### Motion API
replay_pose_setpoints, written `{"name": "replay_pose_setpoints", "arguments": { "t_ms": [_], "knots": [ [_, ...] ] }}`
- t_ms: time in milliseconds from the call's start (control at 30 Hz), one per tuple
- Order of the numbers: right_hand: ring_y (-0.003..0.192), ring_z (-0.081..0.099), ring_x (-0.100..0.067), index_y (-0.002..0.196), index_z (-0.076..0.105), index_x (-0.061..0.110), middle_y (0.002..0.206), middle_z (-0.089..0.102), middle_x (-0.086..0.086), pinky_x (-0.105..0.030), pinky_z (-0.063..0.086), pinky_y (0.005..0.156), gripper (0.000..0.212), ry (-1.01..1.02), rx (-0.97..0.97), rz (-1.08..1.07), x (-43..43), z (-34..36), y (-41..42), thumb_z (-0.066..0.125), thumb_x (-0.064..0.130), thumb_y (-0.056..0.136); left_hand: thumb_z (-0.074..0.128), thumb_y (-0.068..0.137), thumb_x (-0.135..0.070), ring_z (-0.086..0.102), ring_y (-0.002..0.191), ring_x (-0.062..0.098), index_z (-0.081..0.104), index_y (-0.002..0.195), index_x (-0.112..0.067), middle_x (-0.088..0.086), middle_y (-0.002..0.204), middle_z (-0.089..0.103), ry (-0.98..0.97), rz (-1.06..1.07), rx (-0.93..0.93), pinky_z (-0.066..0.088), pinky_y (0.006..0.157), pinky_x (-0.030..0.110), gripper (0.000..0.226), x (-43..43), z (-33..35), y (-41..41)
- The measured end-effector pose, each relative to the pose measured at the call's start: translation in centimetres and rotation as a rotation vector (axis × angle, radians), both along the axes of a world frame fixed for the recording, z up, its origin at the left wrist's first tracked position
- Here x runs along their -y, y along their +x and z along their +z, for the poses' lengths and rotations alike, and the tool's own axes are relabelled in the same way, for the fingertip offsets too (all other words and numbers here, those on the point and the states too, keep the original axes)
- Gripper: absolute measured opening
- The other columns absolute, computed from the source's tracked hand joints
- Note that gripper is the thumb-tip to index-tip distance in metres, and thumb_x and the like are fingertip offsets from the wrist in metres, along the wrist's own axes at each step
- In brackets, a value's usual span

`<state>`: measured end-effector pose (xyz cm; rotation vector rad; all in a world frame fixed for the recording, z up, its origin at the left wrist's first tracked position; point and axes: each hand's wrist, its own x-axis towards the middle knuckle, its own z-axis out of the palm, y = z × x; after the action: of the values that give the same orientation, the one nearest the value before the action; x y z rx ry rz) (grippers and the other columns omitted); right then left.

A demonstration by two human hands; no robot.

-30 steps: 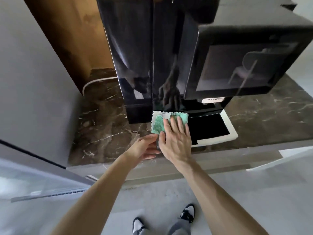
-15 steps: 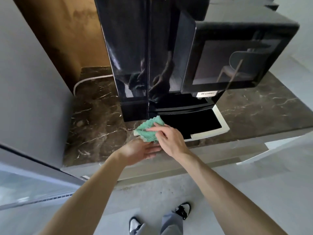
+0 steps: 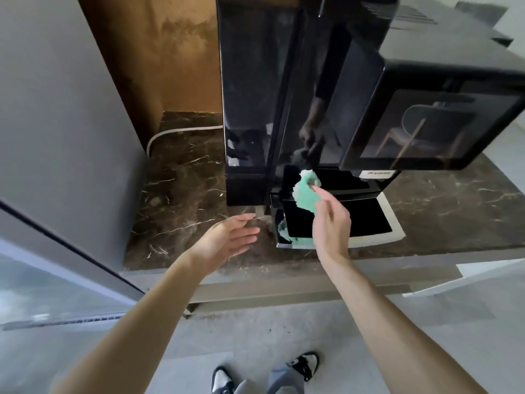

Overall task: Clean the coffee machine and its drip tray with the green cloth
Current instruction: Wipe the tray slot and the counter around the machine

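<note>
Green cloth is pinched in the right hand, raised off the tray and bunched up against the recess under the coffee machine head

Head view, only one available:
- right hand: fingers closed on the cloth near its top edge, rest hangs loose below. Grip looks chosen to push a small wad into the narrow gap above the drip tray, flat palm wouldn't fit there
- mirrored green patch on the glossy tray front at lower left, looks like reflection rather than a second cloth
- left hand: open, palm up-ish, fingers spread, holding nothing. Hovers over the marble counter just left of the tray, not touching the machine. Likely parked to steady the tray or stay clear of the wipe path
- drip tray sits pulled forward from the base, pale rim exposed on right and front, so top surface and front lip are both reachable
- white cable runs behind the machine at left, well clear of both hands
- machine panels are gloss black, reflect hand and room; can't judge residue or streaks from here

Judgement: mid-task, working the recess at the tray's back edge; upper body and screen housing probably remain
</note>
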<state>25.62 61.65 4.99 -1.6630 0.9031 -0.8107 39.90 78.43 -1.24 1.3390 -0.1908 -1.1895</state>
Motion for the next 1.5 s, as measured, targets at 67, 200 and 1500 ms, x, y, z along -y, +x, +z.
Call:
{"name": "replay_pose_setpoints", "arguments": {
  "t_ms": [67,200,1500],
  "knots": [
    [0.132,0.05,0.003,0.14,0.062,0.022,0.144,0.057,0.011,-0.006,0.03,0.107,0.041,-0.274,-0.273,0.252,-0.4,-2.3,1.2,0.043,0.018,0.104,0.044,0.108,-0.031,0.069,0.12,0.022,0.062,0.139,-0.027,0.003,0.125,0.075,0.016,-0.004,-0.023,0.051,0.104,0.039,0.035,-0.1,-0.1,-0.5],
    [0.158,0.004,-0.03,0.147,0.05,0.039,0.17,0.02,0.002,-0.053,0.01,0.126,0.053,-0.866,-0.813,0.509,-1.0,-6.6,2.4,0.027,0.054,0.102,0.041,0.108,-0.045,0.069,0.119,0.024,0.061,0.139,-0.023,0.004,0.125,0.075,0.027,-0.022,-0.087,0.049,0.109,0.042,0.043,-0.2,-0.8,-1.2],
    [0.156,0.017,-0.036,0.16,0.032,0.022,0.165,0.032,-0.011,-0.053,0.011,0.127,0.06,-0.808,-0.79,0.193,-5.9,-7.3,-0.8,0.03,0.045,0.104,0.048,0.109,-0.029,0.067,0.085,0.017,0.07,0.119,-0.02,0.007,0.106,0.072,0.259,0.016,0.149,0.058,0.074,0.033,0.025,6.2,0.7,-2.9]
  ]
}}
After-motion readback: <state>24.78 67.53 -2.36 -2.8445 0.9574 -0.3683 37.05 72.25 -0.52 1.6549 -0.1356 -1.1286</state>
